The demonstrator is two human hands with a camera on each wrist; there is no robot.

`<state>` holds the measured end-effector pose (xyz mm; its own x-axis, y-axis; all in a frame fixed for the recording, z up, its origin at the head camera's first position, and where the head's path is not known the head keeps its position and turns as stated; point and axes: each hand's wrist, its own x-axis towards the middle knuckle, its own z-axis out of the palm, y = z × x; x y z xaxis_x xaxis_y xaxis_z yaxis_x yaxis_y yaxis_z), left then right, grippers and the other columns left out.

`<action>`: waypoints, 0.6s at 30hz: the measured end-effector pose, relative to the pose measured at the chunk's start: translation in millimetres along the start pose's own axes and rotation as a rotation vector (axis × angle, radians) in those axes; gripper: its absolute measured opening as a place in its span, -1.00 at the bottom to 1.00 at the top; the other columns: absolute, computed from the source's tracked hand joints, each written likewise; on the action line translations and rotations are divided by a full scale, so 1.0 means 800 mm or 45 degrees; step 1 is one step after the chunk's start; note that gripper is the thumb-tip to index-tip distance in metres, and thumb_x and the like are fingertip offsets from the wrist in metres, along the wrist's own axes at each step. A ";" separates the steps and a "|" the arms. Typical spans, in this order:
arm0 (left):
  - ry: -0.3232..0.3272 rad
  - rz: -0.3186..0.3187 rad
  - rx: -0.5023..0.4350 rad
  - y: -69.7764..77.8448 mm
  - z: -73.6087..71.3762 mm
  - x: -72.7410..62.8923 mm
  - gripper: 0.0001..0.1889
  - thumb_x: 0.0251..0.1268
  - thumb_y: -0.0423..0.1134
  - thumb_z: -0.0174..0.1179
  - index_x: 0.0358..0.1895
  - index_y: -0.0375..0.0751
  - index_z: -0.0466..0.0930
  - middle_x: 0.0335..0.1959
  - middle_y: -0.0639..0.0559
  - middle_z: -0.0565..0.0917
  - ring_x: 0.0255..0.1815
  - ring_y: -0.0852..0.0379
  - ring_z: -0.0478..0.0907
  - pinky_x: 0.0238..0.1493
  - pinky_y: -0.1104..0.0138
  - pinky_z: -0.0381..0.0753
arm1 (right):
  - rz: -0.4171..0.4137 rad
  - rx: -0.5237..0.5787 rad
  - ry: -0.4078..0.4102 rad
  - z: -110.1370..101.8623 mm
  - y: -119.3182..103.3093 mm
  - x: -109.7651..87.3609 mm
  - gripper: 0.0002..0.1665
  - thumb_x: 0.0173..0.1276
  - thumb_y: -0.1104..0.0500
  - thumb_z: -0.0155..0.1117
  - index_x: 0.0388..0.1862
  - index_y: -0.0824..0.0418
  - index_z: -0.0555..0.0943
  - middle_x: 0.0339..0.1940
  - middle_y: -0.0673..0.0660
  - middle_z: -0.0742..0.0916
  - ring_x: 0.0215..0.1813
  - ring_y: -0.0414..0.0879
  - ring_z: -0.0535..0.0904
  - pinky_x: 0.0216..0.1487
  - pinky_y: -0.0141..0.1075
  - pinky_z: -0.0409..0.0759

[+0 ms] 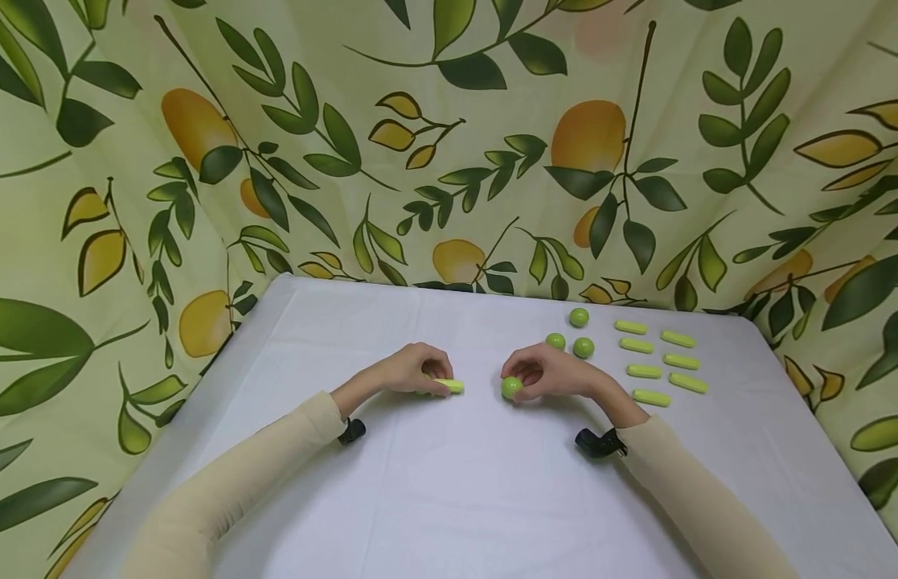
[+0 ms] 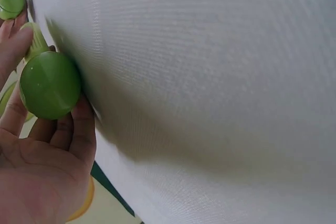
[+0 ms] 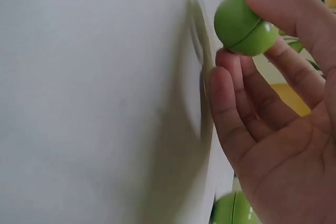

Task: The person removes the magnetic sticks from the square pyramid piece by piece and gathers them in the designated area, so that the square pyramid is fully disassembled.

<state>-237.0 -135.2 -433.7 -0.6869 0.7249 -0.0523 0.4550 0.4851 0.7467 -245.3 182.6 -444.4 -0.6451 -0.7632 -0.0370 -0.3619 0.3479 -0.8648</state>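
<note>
1. Left hand point(image 1: 412, 371): fingers curled over a yellow-green stick point(image 1: 449, 386) lying on the table; only the stick's right end shows in my head view, the rest is under the fingers; in the left wrist view its rounded green end fills the grip, its length hidden.
2. Right hand point(image 1: 546, 371): fingertips pinch a green ball point(image 1: 511, 388) at the tabletop, a seam visible round it in the right wrist view.
3. Three more balls point(image 1: 583, 347) sit just behind the right hand; seven sticks point(image 1: 644, 371) lie in two columns to their right.
4. White tablecloth point(image 1: 449, 482); its near edge is cut off.
5. Leaf-and-lemon curtain point(image 1: 449, 161) encloses the table on three sides.
</note>
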 end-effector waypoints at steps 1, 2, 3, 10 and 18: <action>0.005 -0.007 0.000 0.000 0.000 -0.001 -0.86 0.20 -0.36 0.48 -0.25 -0.23 0.70 -0.35 0.17 0.65 -0.30 0.25 0.55 -0.17 0.36 0.58 | 0.002 0.010 0.025 -0.001 0.001 -0.005 -0.63 0.20 0.32 0.56 -0.01 0.28 0.69 -0.11 0.12 0.71 -0.11 0.03 0.62 -0.06 -0.27 0.64; 0.008 -0.012 0.000 0.001 0.000 -0.002 -0.86 0.20 -0.36 0.49 -0.25 -0.22 0.70 -0.35 0.16 0.65 -0.29 0.24 0.55 -0.17 0.36 0.58 | 0.005 0.019 0.052 -0.003 0.002 -0.010 -0.62 0.20 0.32 0.56 0.00 0.29 0.68 -0.09 0.14 0.71 -0.09 0.05 0.62 -0.04 -0.26 0.65; 0.011 -0.013 -0.001 0.001 0.001 -0.002 -0.86 0.20 -0.36 0.49 -0.25 -0.22 0.70 -0.35 0.16 0.65 -0.29 0.23 0.56 -0.17 0.36 0.59 | 0.011 0.026 0.082 -0.005 0.003 -0.014 -0.61 0.20 0.33 0.56 0.01 0.31 0.68 -0.08 0.15 0.71 -0.08 0.06 0.63 -0.04 -0.26 0.65; 0.014 -0.015 -0.008 -0.002 0.001 -0.002 -0.86 0.21 -0.36 0.48 -0.24 -0.22 0.70 -0.35 0.17 0.66 -0.28 0.24 0.56 -0.15 0.36 0.58 | 0.072 -0.006 0.250 -0.017 0.016 -0.048 -0.60 0.20 0.32 0.57 0.01 0.31 0.67 -0.04 0.19 0.70 -0.06 0.07 0.65 -0.02 -0.30 0.64; 0.010 -0.036 0.006 0.001 0.002 -0.003 -0.86 0.21 -0.36 0.48 -0.23 -0.23 0.70 -0.35 0.16 0.65 -0.29 0.22 0.56 -0.15 0.36 0.57 | 0.113 -0.038 0.326 -0.026 0.029 -0.072 -0.58 0.20 0.32 0.57 0.03 0.33 0.66 -0.05 0.20 0.70 -0.05 0.07 0.64 -0.04 -0.31 0.66</action>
<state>-234.1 -135.3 -433.8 -0.7040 0.7070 -0.0676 0.4381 0.5072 0.7421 -230.4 246.3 -451.9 -0.8231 -0.5676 0.0192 -0.3136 0.4261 -0.8486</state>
